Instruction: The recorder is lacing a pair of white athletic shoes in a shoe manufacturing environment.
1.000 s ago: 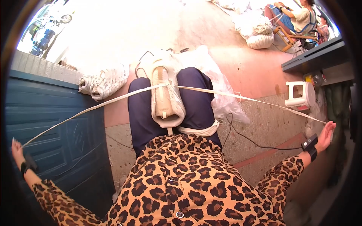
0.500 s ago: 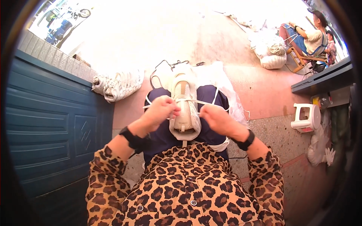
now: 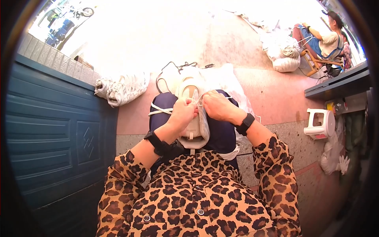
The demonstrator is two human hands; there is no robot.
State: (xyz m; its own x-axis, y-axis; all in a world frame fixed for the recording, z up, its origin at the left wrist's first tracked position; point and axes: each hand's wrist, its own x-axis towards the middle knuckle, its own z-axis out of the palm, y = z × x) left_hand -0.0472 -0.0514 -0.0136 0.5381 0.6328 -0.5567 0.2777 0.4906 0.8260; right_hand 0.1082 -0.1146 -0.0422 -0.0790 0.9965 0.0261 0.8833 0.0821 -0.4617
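- Right now my left hand (image 3: 182,112) and right hand (image 3: 216,106) meet over the pale shoe (image 3: 192,118) resting on my lap.
- Both hands are closed, pinching the white lace (image 3: 160,112) at its eyelets.
- Nearby, white shoes (image 3: 120,87) lie on the floor.

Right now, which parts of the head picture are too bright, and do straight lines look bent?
Head view: the sunlit ground beyond the white shoe is washed out to near white; the blue door at the left sits in shade; its panel edges curve toward the rim; both hands on the shoe stay sharp.
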